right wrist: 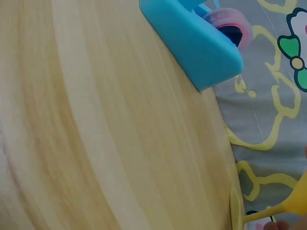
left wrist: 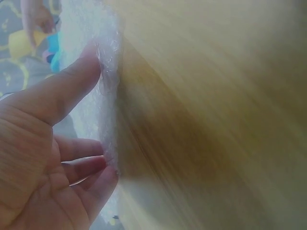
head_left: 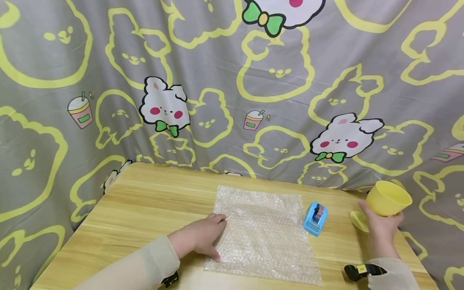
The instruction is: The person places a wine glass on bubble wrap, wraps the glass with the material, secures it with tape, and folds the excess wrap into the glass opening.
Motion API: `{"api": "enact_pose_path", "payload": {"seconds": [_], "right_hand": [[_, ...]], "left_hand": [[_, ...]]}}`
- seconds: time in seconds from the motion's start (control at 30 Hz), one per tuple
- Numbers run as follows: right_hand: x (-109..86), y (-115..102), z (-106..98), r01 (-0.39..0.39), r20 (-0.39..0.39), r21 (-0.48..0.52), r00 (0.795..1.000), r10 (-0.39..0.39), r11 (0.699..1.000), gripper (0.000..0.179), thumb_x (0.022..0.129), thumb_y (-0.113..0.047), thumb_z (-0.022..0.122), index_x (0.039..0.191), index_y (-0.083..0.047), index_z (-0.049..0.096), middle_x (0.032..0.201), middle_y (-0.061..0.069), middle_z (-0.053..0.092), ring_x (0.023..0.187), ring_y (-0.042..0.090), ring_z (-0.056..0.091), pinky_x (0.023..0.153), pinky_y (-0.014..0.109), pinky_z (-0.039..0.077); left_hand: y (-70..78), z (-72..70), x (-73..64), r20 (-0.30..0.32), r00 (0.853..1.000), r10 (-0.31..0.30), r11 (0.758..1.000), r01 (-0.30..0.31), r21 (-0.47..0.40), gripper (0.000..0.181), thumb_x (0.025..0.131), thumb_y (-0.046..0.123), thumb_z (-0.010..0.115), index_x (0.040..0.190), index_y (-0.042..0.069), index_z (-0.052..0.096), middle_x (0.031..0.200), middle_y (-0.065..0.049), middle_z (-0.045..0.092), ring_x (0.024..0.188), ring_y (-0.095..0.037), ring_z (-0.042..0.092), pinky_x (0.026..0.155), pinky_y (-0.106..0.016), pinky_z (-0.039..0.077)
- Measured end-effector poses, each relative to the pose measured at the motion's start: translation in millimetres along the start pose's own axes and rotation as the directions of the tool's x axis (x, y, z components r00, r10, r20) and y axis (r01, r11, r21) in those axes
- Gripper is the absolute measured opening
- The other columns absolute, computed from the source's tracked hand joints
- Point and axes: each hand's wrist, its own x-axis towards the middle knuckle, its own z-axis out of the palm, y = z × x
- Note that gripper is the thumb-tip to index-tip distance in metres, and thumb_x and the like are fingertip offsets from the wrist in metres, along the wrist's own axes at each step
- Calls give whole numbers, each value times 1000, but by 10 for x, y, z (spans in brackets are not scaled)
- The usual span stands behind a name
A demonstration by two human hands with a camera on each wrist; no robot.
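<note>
Left hand (head_left: 204, 237): spread at bubble wrap (head_left: 264, 237)
Right hand (head_left: 385, 230): gripping cup (head_left: 389, 199)
Cup: likely being fetched; needs steady carrying

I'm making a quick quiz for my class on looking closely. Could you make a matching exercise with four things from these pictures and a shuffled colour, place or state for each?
Things
1. bubble wrap
2. tape dispenser
3. goblet
4. curtain

Descriptions
A. yellow, held in the right hand
B. grey, with a cartoon print
C. clear, spread on the table, its edge touched by the left hand
D. blue, holding a roll of tape

Right pairs: 1-C, 2-D, 3-A, 4-B
</note>
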Motion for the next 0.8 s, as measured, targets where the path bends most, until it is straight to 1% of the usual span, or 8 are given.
{"api": "enact_pose_path", "payload": {"seconds": [0.17, 0.3, 0.4, 0.47, 0.57, 0.63, 0.73, 0.8], "right_hand": [[21, 9, 14, 16, 1, 87, 1000, -16, 996, 110, 77, -12, 87, 155, -30, 13, 134, -21, 33, 132, 3, 32, 111, 15, 28], [13, 11, 17, 23, 15, 113, 1000, -25, 993, 96, 78, -6, 86, 148, -32, 26, 121, -21, 39, 120, 0, 38, 102, 12, 35], [14, 19, 4, 10, 20, 57, 1000, -11, 998, 83, 80, -12, 85, 141, -33, 33, 116, -20, 41, 110, -1, 40, 97, 11, 35], [25, 25, -16, 6, 24, -7, 1000, -6, 1000, 71, 83, -17, 83, 134, -35, 37, 114, -18, 41, 105, -1, 41, 95, 11, 36], [49, 35, -52, 0, 30, -114, 1000, 4, 994, 54, 86, -23, 80, 122, -34, 41, 111, -17, 41, 98, -1, 42, 90, 11, 39], [61, 45, -74, -1, 39, -154, 999, 7, 988, 46, 88, -22, 77, 115, -34, 42, 111, -15, 41, 96, -1, 43, 87, 10, 40], [70, 53, -97, 17, 54, -211, 999, -5, 977, 45, 90, -21, 75, 122, -27, 44, 114, -11, 42, 96, 2, 45, 91, 14, 42], [63, 60, -121, 36, 65, -268, 998, -19, 963, 51, 90, -24, 74, 131, -14, 45, 118, -3, 44, 99, 9, 47, 98, 20, 42]], "left_hand": [[-1, -5, -4, -2, 1000, 0, 1000, 0, -2, 106, 69, 57, 84, 147, -2, 44, 155, -16, 38, 140, -31, 38, 114, -35, 36], [1, 0, -10, -3, 1000, -5, 1000, 5, -4, 106, 68, 58, 84, 147, -2, 44, 155, -16, 38, 141, -31, 38, 115, -35, 36], [3, 4, -13, -4, 1000, -5, 1000, 5, -6, 107, 68, 57, 84, 147, -2, 44, 155, -16, 38, 141, -31, 38, 115, -36, 35], [6, -1, -12, -8, 1000, -3, 1000, 3, -6, 107, 68, 57, 84, 147, -3, 44, 155, -16, 38, 140, -31, 38, 115, -35, 35], [9, -3, -13, -12, 1000, 0, 1000, 0, -7, 106, 68, 57, 84, 146, -3, 45, 154, -16, 39, 140, -31, 39, 114, -35, 36], [6, 2, -10, -13, 1000, 0, 1000, 0, -6, 106, 68, 57, 84, 146, -3, 45, 154, -16, 39, 140, -30, 39, 114, -35, 36], [3, 10, -10, -9, 1000, -3, 1000, 3, -5, 106, 68, 57, 84, 147, -2, 44, 154, -16, 39, 140, -30, 39, 114, -35, 36], [4, 14, -13, -4, 1000, -5, 1000, 5, -5, 106, 69, 57, 84, 147, -2, 44, 155, -16, 38, 140, -30, 38, 114, -35, 36]]}}
